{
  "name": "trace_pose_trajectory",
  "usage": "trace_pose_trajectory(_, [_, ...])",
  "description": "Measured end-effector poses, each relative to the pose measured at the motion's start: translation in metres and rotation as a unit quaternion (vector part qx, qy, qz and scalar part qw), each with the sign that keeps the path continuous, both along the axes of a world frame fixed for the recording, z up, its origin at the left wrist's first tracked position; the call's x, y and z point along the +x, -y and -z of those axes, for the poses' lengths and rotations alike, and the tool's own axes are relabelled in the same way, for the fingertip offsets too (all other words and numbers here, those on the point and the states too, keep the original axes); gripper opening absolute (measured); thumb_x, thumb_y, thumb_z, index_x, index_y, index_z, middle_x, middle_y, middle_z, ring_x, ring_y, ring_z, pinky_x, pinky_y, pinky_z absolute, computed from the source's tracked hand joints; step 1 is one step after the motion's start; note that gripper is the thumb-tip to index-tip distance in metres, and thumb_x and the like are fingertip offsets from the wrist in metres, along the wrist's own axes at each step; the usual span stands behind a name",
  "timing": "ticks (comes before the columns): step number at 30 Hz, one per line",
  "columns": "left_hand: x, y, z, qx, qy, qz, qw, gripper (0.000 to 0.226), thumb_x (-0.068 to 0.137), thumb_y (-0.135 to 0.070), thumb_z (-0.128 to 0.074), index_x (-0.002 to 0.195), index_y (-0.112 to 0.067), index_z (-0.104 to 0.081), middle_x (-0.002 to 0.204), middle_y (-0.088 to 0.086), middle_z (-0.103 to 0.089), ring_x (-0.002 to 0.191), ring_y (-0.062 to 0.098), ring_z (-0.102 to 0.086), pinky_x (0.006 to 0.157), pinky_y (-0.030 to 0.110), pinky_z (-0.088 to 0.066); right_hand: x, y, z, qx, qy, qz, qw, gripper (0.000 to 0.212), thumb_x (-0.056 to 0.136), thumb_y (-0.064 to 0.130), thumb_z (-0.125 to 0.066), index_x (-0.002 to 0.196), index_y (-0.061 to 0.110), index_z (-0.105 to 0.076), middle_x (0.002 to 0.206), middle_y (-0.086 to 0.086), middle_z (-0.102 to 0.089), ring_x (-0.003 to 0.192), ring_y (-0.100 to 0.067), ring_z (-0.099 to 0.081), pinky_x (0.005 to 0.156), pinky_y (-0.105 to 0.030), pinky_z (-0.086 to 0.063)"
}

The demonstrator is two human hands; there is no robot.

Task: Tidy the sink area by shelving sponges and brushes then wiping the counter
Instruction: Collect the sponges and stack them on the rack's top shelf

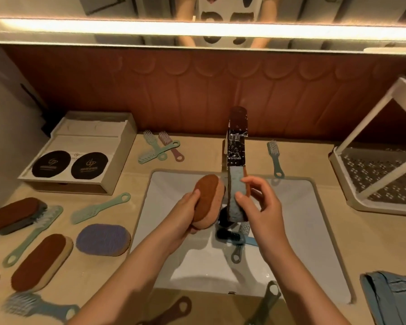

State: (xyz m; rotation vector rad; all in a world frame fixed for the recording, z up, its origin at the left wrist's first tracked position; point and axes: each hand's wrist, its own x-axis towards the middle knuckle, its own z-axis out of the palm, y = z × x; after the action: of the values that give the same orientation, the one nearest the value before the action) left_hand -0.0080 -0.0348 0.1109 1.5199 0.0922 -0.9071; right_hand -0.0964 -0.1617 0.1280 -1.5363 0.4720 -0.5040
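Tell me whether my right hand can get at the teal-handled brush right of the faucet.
Probably not yet: the right hand grips a blue-grey sponge. The teal-handled brush lies uncovered on the counter just beyond it, so the path looks free.

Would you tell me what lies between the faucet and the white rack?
A single blue-handled brush lies on the counter there, seen in the head view.

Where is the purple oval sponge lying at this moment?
In the head view the purple oval sponge lies on the beige counter, just left of the white sink basin, beside a brown-topped oval sponge.
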Motion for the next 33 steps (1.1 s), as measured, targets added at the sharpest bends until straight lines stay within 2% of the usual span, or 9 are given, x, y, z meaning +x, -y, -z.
trace_pose_trajectory(3, [-0.001,-0.007,0.001,0.003,0.024,-0.023,0.999,0.027,0.096,-0.027,-0.048,0.122,-0.024,-0.048,0.097,0.003,-0.065,0.09,0.023,-0.059,0.078,0.037,-0.039,-0.002,-0.012,0.003,-0.025,0.001,-0.02,0.999,0.026,0.083,0.007,-0.064,0.101,0.026,-0.058,0.114,-0.006,-0.057,0.103,-0.005,-0.056,0.078,-0.025,-0.055])
trace_pose_trajectory(7, [-0.007,-0.013,-0.007,-0.015,0.015,-0.05,0.999,0.031,0.088,-0.019,-0.062,0.116,-0.01,-0.056,0.097,0.011,-0.069,0.085,0.025,-0.065,0.081,0.038,-0.049,-0.002,-0.023,0.004,-0.071,-0.002,-0.018,0.997,0.029,0.081,0.016,-0.067,0.105,0.029,-0.057,0.112,0.003,-0.052,0.106,0.0,-0.052,0.089,-0.034,-0.053])
trace_pose_trajectory(10, [-0.013,-0.014,-0.01,-0.078,-0.026,-0.079,0.993,0.032,0.09,-0.03,-0.055,0.112,-0.007,-0.064,0.105,0.017,-0.07,0.096,0.029,-0.065,0.089,0.042,-0.048,-0.002,-0.031,0.004,-0.083,0.001,-0.032,0.996,0.031,0.076,0.026,-0.062,0.105,0.033,-0.056,0.112,0.008,-0.049,0.106,0.004,-0.05,0.088,-0.027,-0.052])
trace_pose_trajectory(13, [-0.016,-0.018,-0.012,-0.174,-0.099,-0.105,0.974,0.044,0.094,-0.04,-0.039,0.119,-0.011,-0.061,0.114,0.016,-0.067,0.102,0.028,-0.06,0.08,0.037,-0.047,-0.003,-0.033,0.002,-0.067,0.019,-0.028,0.997,0.029,0.083,0.015,-0.065,0.103,0.032,-0.055,0.115,0.0,-0.051,0.105,0.006,-0.05,0.08,-0.014,-0.051])
trace_pose_trajectory(15, [-0.018,-0.022,-0.011,-0.214,-0.123,-0.106,0.963,0.046,0.094,-0.039,-0.037,0.126,-0.012,-0.056,0.121,0.015,-0.063,0.109,0.027,-0.056,0.085,0.036,-0.045,-0.004,-0.032,0.001,-0.055,0.03,-0.029,0.998,0.03,0.083,0.007,-0.064,0.103,0.028,-0.056,0.115,-0.004,-0.051,0.103,0.007,-0.05,0.074,-0.007,-0.048])
trace_pose_trajectory(19, [-0.025,-0.026,-0.009,-0.254,-0.131,-0.098,0.953,0.049,0.089,-0.036,-0.043,0.133,-0.016,-0.05,0.127,0.016,-0.06,0.117,0.027,-0.053,0.101,0.04,-0.038,-0.006,-0.033,0.001,-0.075,0.027,-0.052,0.995,0.03,0.081,0.015,-0.067,0.104,0.03,-0.056,0.115,0.001,-0.05,0.105,0.006,-0.05,0.079,-0.01,-0.049])
trace_pose_trajectory(22, [-0.031,-0.026,-0.012,-0.279,-0.138,-0.068,0.948,0.054,0.082,-0.032,-0.051,0.135,-0.025,-0.044,0.127,0.015,-0.06,0.114,0.029,-0.059,0.094,0.047,-0.047,-0.008,-0.036,0.001,-0.089,0.008,-0.058,0.994,0.033,0.074,0.027,-0.063,0.105,0.035,-0.056,0.115,0.005,-0.049,0.108,0.003,-0.05,0.087,-0.015,-0.048])
trace_pose_trajectory(28, [-0.033,-0.026,-0.023,-0.232,-0.088,-0.044,0.968,0.06,0.077,-0.034,-0.056,0.134,-0.026,-0.039,0.122,0.013,-0.062,0.109,0.029,-0.062,0.081,0.042,-0.054,-0.016,-0.036,-0.009,-0.058,0.045,-0.084,0.994,0.031,0.079,0.017,-0.067,0.106,0.03,-0.058,0.117,0.001,-0.051,0.109,0.003,-0.051,0.08,-0.013,-0.05])
trace_pose_trajectory(33, [-0.037,-0.025,-0.023,-0.237,-0.086,-0.06,0.966,0.057,0.075,-0.038,-0.059,0.129,-0.029,-0.044,0.116,0.011,-0.066,0.102,0.027,-0.067,0.078,0.043,-0.055,-0.014,-0.045,-0.015,-0.078,0.051,-0.088,0.992,0.034,0.075,0.025,-0.064,0.108,0.03,-0.057,0.116,0.004,-0.05,0.109,0.002,-0.051,0.083,-0.015,-0.05])
